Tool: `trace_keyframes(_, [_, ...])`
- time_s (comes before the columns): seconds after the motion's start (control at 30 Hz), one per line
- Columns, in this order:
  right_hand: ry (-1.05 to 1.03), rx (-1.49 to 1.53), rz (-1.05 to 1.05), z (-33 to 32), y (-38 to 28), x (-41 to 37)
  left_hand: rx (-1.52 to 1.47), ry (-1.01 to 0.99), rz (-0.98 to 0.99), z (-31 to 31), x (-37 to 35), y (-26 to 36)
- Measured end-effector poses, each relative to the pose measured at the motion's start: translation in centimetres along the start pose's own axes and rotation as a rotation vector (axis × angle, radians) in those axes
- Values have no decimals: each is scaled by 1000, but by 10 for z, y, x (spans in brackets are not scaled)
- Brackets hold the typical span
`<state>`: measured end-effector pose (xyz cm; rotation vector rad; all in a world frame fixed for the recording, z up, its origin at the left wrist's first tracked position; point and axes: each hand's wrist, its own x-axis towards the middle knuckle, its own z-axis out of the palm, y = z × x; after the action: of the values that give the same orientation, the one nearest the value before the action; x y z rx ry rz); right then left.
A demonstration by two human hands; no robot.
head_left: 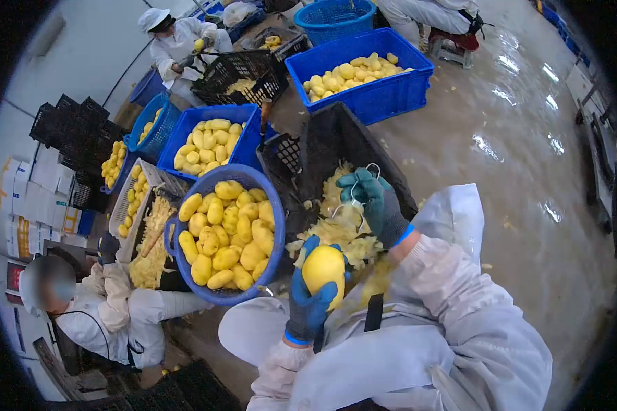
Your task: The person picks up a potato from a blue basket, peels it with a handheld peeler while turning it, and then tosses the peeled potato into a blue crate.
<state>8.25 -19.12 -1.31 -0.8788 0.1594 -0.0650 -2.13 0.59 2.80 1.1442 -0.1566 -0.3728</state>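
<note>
My left hand point(310, 305), in a blue glove, grips a peeled yellow potato point(323, 269) held upright over my lap. My right hand point(376, 203), in a dark green glove, holds a metal peeler point(358, 203) just above and beyond the potato. Both hands hover over a tilted black crate point(336, 133) holding a heap of pale peelings point(337, 229). A round blue basket point(275, 236) full of peeled potatoes stands directly left of my left hand.
Two blue rectangular crates point(380, 92) point(248, 140) of peeled potatoes stand further off. A person in white sits at lower left point(106, 315) beside a tray of peelings; another in white works at the top point(178, 44). The wet floor point(521, 157) lies to the right.
</note>
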Motion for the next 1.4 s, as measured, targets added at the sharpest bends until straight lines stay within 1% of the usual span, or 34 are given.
trace_keyframes(0.03, [-100,6,-13,2,1,-15,40,16,-6,-2,0,-1])
trace_keyframes(0.13, [-275,-221,-75,22,15,-33,166,64,-39,-9,0,-9])
trace_keyframes(0.17, [-234,-111,21,9,21,-19,133,52,-36,-8,1,-7])
trace_keyframes(0.27, [-28,-14,21,-4,0,-6,30,42,-19,-3,1,-4])
trace_keyframes(0.3, [-51,17,84,-2,-2,-13,20,39,15,-7,0,-11])
trace_keyframes(0.4, [-252,-215,-15,26,7,-40,-182,71,-53,-2,4,-17])
trace_keyframes(0.43, [-296,-374,-238,6,25,-20,-240,109,-138,0,6,-16])
trace_keyframes(0.47, [-114,-207,-101,4,18,-13,-439,130,-233,-9,11,-28])
trace_keyframes(0.53, [-63,46,90,-11,6,-6,-744,216,-301,-4,12,-17])
trace_keyframes(0.6, [-224,-227,-121,3,15,-31,254,182,171,-4,9,-21])
trace_keyframes(0.67, [-376,-488,-339,24,23,-55,306,194,256,3,8,-21])
trace_keyframes(0.7, [-374,-274,-35,24,11,-50,-130,232,103,7,8,-18])
trace_keyframes(0.73, [-295,-347,-118,10,6,-33,-563,264,-54,12,8,-13])
trace_keyframes(0.77, [-217,-415,-201,-12,5,-12,-758,284,-159,13,8,-8])
trace_keyframes(0.8, [-169,-299,-150,-15,1,-8,-956,327,-263,14,7,-3])
trace_keyframes(0.83, [-117,-180,-104,-17,-3,-4,-921,356,-313,11,12,3])
trace_keyframes(0.87, [-219,-202,-128,-7,-5,-15,-896,390,-365,12,14,4])
trace_keyframes(0.9, [-314,-226,-139,8,-1,-32,-464,269,-197,10,14,-11])
trace_keyframes(0.93, [-409,-247,-153,21,6,-45,-38,239,-15,8,13,-25])
trace_keyframes(0.97, [-325,-328,-90,29,12,-50,-340,208,-67,4,16,-29])
trace_keyframes(1.03, [-213,-296,-151,-14,22,-10,-748,236,-214,7,16,-18])
trace_keyframes(1.07, [-167,-277,-180,-30,25,6,-856,298,-298,19,15,4])
trace_keyframes(1.1, [-63,-181,-114,-27,11,4,-960,356,-382,25,17,17])
trace_keyframes(1.2, [-229,81,48,10,6,-39,-937,191,-205,21,11,8])
trace_keyframes(1.23, [-344,-8,9,22,12,-50,-920,163,-166,19,10,3])
trace_keyframes(1.27, [-293,-16,-11,12,17,-41,-904,136,-127,17,8,-2])
trace_keyframes(1.33, [-201,-26,-56,-20,23,-3,-809,160,-104,11,7,-5])
trace_keyframes(1.4, [-151,-271,-242,-7,-2,-7,-677,209,-105,5,9,-3])
